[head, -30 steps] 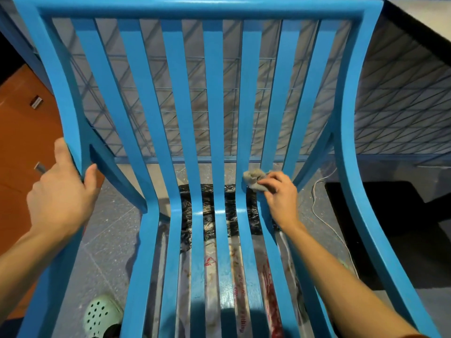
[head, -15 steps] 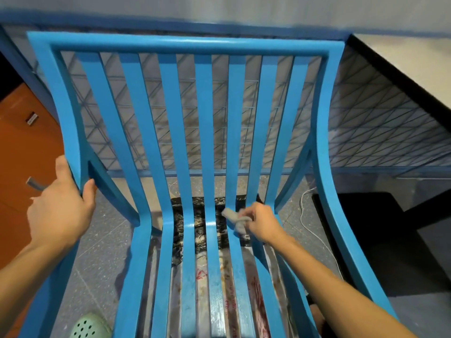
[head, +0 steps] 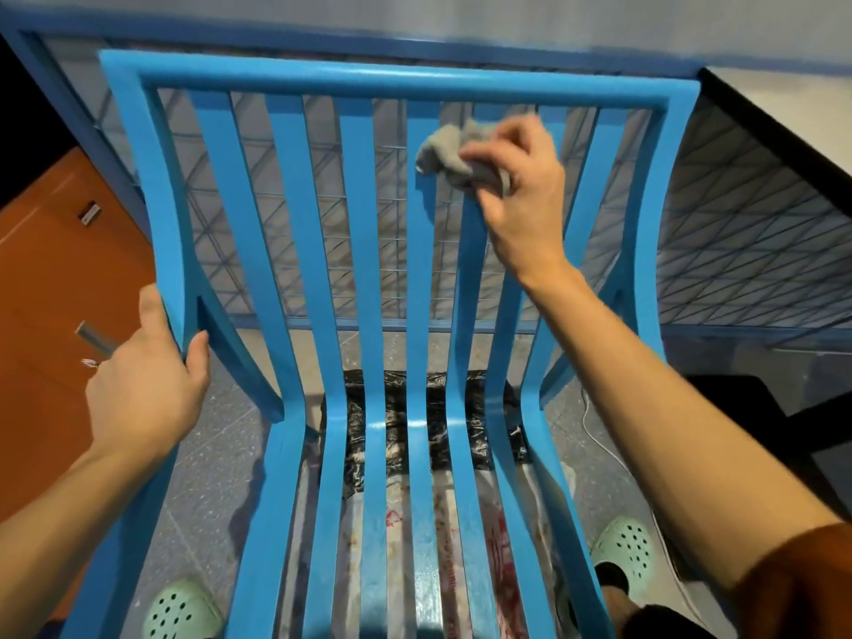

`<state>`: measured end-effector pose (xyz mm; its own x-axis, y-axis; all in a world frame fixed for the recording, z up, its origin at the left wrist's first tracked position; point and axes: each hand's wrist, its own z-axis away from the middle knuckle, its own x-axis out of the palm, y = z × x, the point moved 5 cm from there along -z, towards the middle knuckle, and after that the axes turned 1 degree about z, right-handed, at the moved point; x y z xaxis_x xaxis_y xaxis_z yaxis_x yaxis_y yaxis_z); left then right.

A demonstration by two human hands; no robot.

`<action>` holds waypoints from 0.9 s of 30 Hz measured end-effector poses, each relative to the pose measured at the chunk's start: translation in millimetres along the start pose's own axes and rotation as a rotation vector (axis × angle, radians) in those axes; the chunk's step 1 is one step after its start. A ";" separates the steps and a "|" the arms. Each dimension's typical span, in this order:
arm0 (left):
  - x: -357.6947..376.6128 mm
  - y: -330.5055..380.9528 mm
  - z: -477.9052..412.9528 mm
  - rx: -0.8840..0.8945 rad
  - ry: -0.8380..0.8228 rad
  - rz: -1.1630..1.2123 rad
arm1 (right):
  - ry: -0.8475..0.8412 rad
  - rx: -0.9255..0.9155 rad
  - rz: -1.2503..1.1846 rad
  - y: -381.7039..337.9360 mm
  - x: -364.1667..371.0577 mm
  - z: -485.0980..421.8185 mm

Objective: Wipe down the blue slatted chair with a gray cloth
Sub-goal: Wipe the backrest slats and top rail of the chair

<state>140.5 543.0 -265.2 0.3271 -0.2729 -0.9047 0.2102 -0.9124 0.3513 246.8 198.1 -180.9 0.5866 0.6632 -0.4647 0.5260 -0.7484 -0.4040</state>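
The blue slatted chair [head: 369,251] fills the view, its backrest rising away from me and its seat slats running toward me. My right hand [head: 521,196] is high on the backrest, just under the top rail, shut on a crumpled gray cloth [head: 449,152] pressed against slats right of centre. My left hand [head: 147,380] grips the chair's left side post where it curves down to the seat, thumb on the inner face.
Black and clear plastic sheeting [head: 433,435] lies on the gray tiled floor under the seat. My green clogs [head: 184,611] [head: 627,551] stand at either side. An orange cabinet [head: 55,279] is at left, a wire mesh panel [head: 737,232] behind, a white cable [head: 594,435] at right.
My right hand has moved the cloth from the bottom of the backrest slats up to near the top rail. The left hand keeps its grip on the side post.
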 end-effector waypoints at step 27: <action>1.3 0.2 1.6 0.010 0.003 -0.019 | -0.476 0.161 0.073 52.4 51.9 200.1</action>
<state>139.6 542.0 -266.7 0.3254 -0.2544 -0.9107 0.2071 -0.9206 0.3312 181.6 191.8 -383.9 0.2528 0.5601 -0.7889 0.3708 -0.8092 -0.4557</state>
